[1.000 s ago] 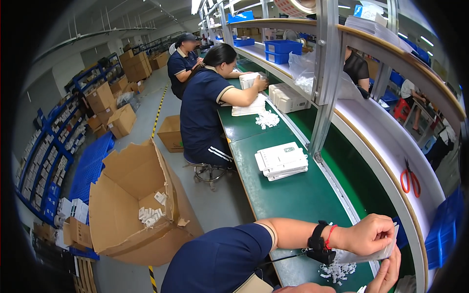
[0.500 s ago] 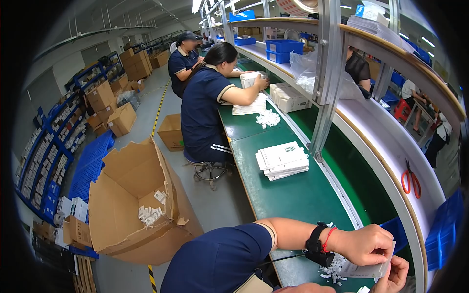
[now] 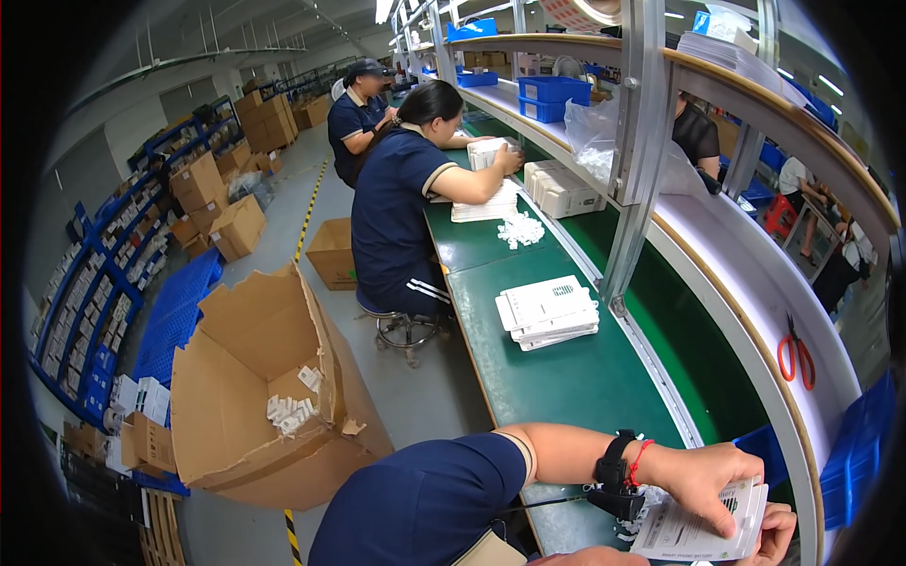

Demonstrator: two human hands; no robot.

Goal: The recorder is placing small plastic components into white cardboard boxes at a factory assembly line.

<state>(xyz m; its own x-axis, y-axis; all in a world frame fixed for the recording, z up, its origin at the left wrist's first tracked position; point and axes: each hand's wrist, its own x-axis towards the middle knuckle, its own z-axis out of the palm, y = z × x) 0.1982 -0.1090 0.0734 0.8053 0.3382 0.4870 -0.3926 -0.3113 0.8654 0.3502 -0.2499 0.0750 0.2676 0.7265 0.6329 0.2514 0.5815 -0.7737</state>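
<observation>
A flat white printed carton lies tilted over the near end of the green bench. My left hand, with a black strap and a red string at its wrist, grips the carton from above, thumb across its printed face. At the carton's right edge my right hand has its fingers curled against it, partly hidden behind it. Small white scraps lie beside the carton, under my left wrist. Farther up the bench sits a stack of similar flat white cartons, untouched.
A large open cardboard box with white pieces inside stands left of the bench. Red-handled scissors lie on the white shelf at right, near a blue bin. A co-worker sits farther along, handling white cartons.
The carton has turned so its printed face shows more. My left hand has shifted from a pinch at its edge to a thumb-over grip; my right fingers remain at its right edge.
</observation>
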